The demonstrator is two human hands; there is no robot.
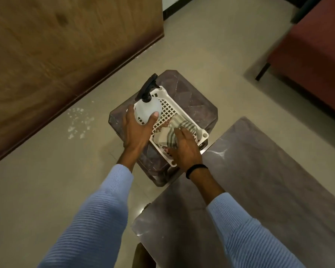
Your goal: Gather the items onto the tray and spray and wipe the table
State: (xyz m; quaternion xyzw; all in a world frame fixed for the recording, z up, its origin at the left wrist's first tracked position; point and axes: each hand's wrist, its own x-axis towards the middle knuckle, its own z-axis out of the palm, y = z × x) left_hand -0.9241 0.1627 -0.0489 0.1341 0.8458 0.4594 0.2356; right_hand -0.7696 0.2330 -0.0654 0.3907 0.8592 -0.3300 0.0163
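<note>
Left hand (137, 130) reaches forward, thumb and fingers wrapped round the white spray bottle (147, 111) at the tray's (184, 111) near-left corner. Right hand (184, 149) — palm down, fingers curled — grips the striped cloth (172, 132) inside the tray, atop the small dark table (193, 97).

Both forearms are covered by light blue ribbed knit sleeves: left sleeve (97, 219) at lower left of frame, right sleeve (249, 235) at lower right, cuffs ending short of the wrists. A thin black band (196, 169) encircles the right wrist. The left grip (137, 130) and right grip (184, 149) are bare.
</note>
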